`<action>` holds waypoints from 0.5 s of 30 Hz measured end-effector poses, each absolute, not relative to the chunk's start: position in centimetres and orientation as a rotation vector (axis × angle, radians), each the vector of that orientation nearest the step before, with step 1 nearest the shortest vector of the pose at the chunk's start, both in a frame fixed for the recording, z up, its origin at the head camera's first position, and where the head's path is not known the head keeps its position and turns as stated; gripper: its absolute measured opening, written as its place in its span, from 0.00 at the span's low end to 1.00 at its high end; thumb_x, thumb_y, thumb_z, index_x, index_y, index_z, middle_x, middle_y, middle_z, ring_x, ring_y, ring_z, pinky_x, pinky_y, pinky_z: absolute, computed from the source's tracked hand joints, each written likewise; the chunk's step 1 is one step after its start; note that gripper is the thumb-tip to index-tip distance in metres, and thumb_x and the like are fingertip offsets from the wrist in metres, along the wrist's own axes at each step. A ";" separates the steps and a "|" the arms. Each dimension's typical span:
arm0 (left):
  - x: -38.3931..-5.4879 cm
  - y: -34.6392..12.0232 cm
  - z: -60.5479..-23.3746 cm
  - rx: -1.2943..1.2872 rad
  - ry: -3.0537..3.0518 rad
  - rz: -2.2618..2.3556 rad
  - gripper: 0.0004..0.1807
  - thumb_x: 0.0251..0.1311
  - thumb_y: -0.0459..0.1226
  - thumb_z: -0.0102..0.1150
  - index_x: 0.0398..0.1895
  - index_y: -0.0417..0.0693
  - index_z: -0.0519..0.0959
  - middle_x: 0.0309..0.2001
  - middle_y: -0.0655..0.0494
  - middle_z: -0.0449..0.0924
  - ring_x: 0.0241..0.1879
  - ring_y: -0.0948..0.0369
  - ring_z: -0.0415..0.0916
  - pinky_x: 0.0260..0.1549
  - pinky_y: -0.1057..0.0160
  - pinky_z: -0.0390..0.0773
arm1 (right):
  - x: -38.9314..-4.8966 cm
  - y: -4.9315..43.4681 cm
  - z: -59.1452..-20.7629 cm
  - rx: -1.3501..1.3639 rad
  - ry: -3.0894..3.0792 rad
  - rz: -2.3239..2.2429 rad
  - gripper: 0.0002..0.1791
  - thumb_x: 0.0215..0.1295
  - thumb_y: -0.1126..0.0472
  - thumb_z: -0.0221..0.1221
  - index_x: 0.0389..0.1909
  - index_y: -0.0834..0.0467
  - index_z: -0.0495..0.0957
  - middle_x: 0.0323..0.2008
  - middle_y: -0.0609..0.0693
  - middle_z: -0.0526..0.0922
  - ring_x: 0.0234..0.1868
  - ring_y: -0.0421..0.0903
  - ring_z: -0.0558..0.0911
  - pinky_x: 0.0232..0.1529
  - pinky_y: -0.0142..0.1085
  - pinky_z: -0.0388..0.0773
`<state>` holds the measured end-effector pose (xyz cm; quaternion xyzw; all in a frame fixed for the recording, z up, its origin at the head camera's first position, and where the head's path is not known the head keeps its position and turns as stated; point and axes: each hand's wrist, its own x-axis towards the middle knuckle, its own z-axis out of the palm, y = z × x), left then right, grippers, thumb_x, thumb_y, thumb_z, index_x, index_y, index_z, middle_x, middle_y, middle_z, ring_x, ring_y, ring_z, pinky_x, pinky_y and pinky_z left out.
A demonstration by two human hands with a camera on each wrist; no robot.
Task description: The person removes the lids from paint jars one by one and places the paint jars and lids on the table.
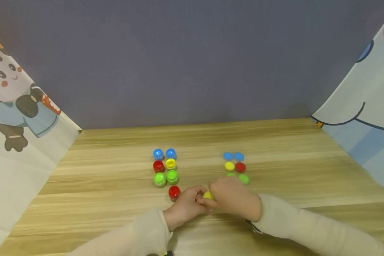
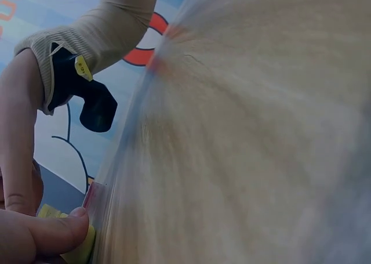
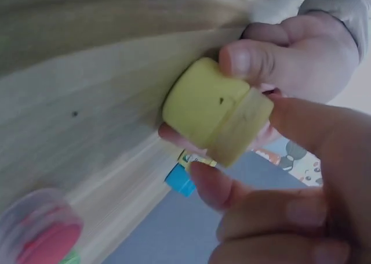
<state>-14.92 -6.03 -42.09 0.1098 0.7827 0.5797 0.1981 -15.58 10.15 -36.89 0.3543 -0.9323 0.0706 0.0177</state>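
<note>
Just above the table, both hands meet at a small yellow jar (image 3: 200, 101). My left hand (image 1: 189, 203) holds the jar's body between thumb and fingers. At its top, my right hand (image 1: 233, 195) pinches the yellow lid (image 3: 240, 127) with thumb and index finger, the other fingers curled. In the right wrist view the lid sits at the jar's end, slightly tilted against the body. From the head view only a bit of yellow shows between the hands. A red jar (image 1: 174, 193) stands right beside my left hand.
Left of centre stand blue jars (image 1: 158, 154), a red jar (image 1: 158, 166), a yellow jar (image 1: 171, 164) and green jars (image 1: 172, 176) in two columns. On the right lie flat blue lids (image 1: 238, 156), a yellow lid (image 1: 229, 166), a red lid (image 1: 240, 167) and green lids (image 1: 244, 179).
</note>
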 end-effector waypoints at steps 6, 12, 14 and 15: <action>-14.8 -6.0 -42.0 0.314 2.214 1.623 0.14 0.45 0.28 0.69 0.36 0.43 0.77 0.19 0.58 0.75 0.23 0.65 0.68 0.25 0.70 0.70 | -15.2 9.4 -36.9 0.973 -2.941 0.160 0.31 0.61 0.38 0.55 0.06 0.50 0.58 0.07 0.39 0.52 0.09 0.35 0.55 0.09 0.26 0.51; -14.6 -6.1 -41.6 0.320 2.192 1.648 0.16 0.44 0.28 0.70 0.37 0.41 0.77 0.19 0.57 0.77 0.22 0.65 0.69 0.24 0.70 0.69 | -15.2 9.0 -36.6 0.979 -2.962 0.112 0.31 0.62 0.40 0.54 0.07 0.51 0.57 0.07 0.40 0.53 0.10 0.35 0.55 0.09 0.27 0.52; -14.5 -6.0 -41.5 0.321 2.193 1.647 0.16 0.44 0.27 0.70 0.37 0.41 0.76 0.18 0.57 0.75 0.20 0.65 0.68 0.23 0.70 0.68 | -15.2 9.1 -36.4 0.983 -2.974 0.128 0.30 0.61 0.41 0.56 0.07 0.51 0.58 0.08 0.41 0.54 0.11 0.36 0.55 0.10 0.27 0.52; -14.5 -6.0 -41.5 0.320 2.193 1.645 0.16 0.44 0.27 0.70 0.37 0.41 0.76 0.18 0.58 0.73 0.20 0.65 0.67 0.22 0.70 0.68 | -15.2 9.2 -36.4 0.986 -2.983 0.141 0.30 0.61 0.41 0.56 0.08 0.51 0.59 0.08 0.41 0.55 0.11 0.36 0.56 0.10 0.27 0.53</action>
